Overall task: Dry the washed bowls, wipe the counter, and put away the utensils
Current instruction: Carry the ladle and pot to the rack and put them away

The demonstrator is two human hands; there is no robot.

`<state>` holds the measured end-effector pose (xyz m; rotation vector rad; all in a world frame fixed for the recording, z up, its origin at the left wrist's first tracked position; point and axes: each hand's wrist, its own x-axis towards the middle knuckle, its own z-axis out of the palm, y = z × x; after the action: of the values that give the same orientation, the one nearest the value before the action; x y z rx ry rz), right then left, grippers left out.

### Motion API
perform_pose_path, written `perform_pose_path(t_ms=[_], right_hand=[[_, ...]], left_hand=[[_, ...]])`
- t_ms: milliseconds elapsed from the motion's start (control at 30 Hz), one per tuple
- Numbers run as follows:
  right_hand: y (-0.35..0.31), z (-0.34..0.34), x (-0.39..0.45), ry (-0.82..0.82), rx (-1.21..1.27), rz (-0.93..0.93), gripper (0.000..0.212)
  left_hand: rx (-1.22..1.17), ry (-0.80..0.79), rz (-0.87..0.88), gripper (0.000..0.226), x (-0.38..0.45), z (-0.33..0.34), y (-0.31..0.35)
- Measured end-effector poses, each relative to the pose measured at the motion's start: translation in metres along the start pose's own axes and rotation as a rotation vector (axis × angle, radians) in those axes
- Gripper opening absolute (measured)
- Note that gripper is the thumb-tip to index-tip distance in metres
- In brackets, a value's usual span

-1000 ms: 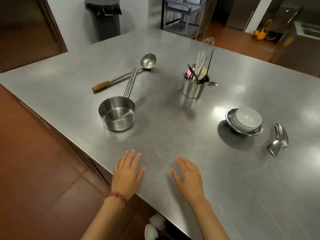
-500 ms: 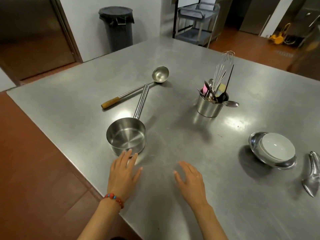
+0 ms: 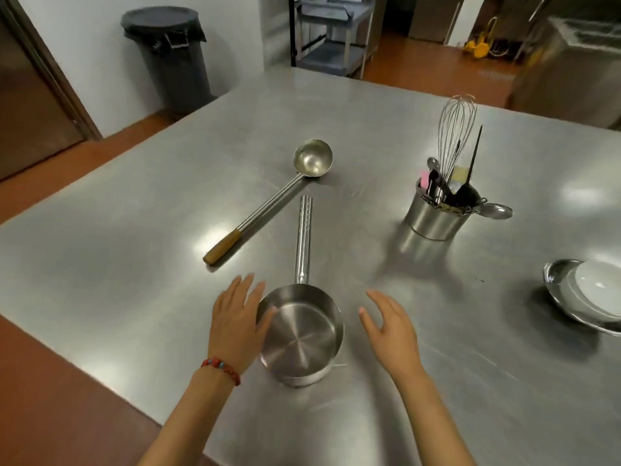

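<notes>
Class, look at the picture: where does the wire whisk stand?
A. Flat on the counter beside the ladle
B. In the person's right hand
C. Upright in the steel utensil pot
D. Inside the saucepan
C: the wire balloon whisk rises upright from the round steel utensil pot, among other utensils.

There is one view only, from a camera worn on the person's head. It looks forward and steeply down across a steel worktop (image 3: pixel 369 136). The hands (image 3: pixel 235 317) and forearms rise from the lower edge, close under the lens. The wide angle bends the worktop's edges and takes in the far room: a dark bin (image 3: pixel 168 55) by the wall at upper left and a cart (image 3: pixel 332 35) beyond the worktop's far corner.
</notes>
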<state>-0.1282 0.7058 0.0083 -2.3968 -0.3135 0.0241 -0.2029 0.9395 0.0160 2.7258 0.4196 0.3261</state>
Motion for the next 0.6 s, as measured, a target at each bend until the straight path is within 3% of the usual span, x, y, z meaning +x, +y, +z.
perform_pose_path(t_ms=[133, 600], right_hand=[[-0.024, 0.013, 0.019, 0.032, 0.04, 0.058, 0.039], [-0.036, 0.027, 0.05, 0.028, 0.107, 0.097, 0.037]], left_hand=[[0.001, -0.021, 0.045, 0.051, 0.037, 0.0, -0.032], [-0.061, -0.083, -0.038, 0.05, 0.112, 0.01, -0.08]])
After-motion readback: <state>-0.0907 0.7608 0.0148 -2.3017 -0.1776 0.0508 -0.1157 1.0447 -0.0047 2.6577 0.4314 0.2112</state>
